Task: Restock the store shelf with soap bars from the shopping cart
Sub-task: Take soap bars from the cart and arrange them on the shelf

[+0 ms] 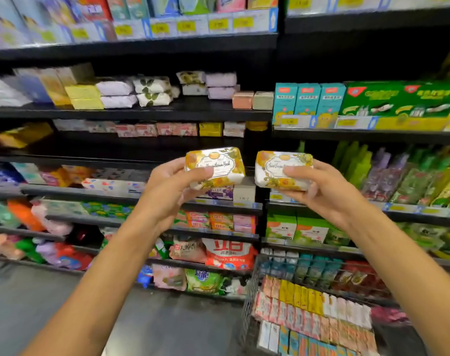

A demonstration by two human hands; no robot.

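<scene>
Shelves (147, 113) fill pretty much everything up top from 9 to 3 o'clock, with a wire shopping cart (249, 304) full of boxed bars down at 5. Left hand (167, 186) pinches a yellow-floral soap bar (216, 167) dead center, and right hand (321, 186) pinches a matching soap bar (283, 170) just beside it, toward 3.

To the right of the green boxes (398, 100) you see nothing sharp; just left of them stand three teal cartons (308, 98). Well below them hang green and purple pouches (398, 173), and lower still, to the left, sits a red detergent bag (229, 254) above grey floor (147, 327).
</scene>
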